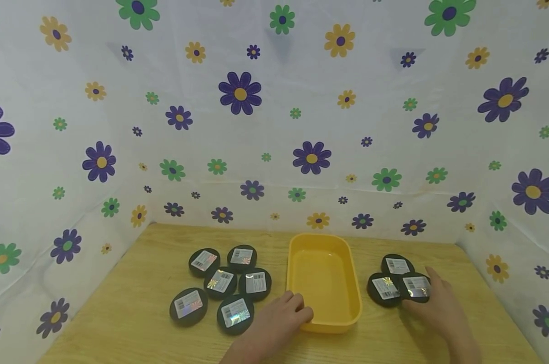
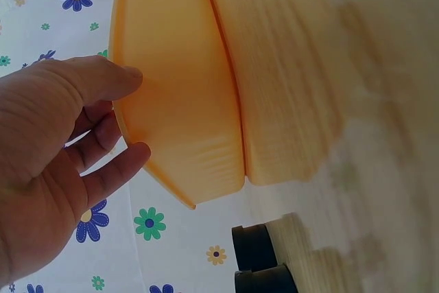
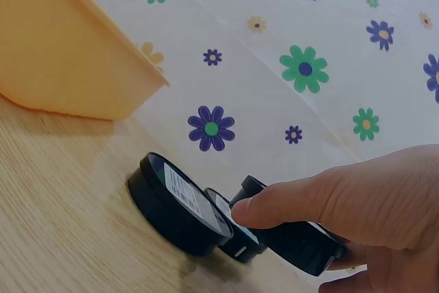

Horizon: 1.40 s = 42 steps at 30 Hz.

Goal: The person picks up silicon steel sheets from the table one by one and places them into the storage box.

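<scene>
A yellow plastic tray [image 1: 324,283], with bare bottom visible, stands on the wooden table. My left hand [image 1: 276,321] grips its near left corner; in the left wrist view the thumb [image 2: 113,80] lies along the outer wall. To the right of the tray, my right hand [image 1: 440,306] pinches a black round tin [image 1: 416,287] with a white label between thumb and fingers. That tin looks tilted in the right wrist view. Close beside it are two similar tins, one nearer the tray [image 1: 384,289] and one farther back [image 1: 397,264].
Several more black labelled tins [image 1: 220,283] lie flat in a loose group left of the tray. A white cloth with printed flowers [image 1: 265,136] hangs along the back and both sides of the table [image 1: 133,303].
</scene>
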{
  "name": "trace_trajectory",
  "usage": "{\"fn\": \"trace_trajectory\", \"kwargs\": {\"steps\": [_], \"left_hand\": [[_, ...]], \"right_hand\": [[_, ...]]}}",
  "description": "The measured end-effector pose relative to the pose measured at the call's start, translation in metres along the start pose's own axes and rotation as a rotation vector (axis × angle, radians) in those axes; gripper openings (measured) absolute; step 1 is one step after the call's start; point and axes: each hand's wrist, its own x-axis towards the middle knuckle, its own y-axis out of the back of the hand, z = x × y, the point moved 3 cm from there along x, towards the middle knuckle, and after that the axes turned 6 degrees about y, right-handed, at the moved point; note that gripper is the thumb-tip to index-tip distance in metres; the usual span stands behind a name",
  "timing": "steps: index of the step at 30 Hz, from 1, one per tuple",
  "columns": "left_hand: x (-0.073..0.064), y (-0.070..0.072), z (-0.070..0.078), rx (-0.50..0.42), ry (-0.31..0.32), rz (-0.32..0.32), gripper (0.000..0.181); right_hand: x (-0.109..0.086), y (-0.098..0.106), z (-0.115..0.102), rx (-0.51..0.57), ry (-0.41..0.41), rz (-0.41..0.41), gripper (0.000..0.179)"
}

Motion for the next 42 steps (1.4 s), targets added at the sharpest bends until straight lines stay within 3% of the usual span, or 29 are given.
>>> {"fn": "trace_trajectory", "kwargs": {"steps": [13,21,30,42], "left_hand": [[-0.004,-0.002,0.0,0.029,-0.002,0.027,0.023],[-0.007,-0.002,-0.001,0.02,0.019,-0.011,0.023],[0.0,0.0,-0.001,0.025,0.007,-0.021,0.021],[-0.003,0.0,0.0,0.012,0.028,-0.064,0.023]], "right_hand": [[-0.004,-0.004,-0.034,-0.026,0.083,0.048,0.107],[-0.008,-0.004,-0.054,-0.041,0.115,0.065,0.108],[-0.015,0.0,-0.081,-0.039,0.219,0.15,0.102],[-0.029,-0.006,-0.118,-0.006,0.311,0.169,0.096]]}}
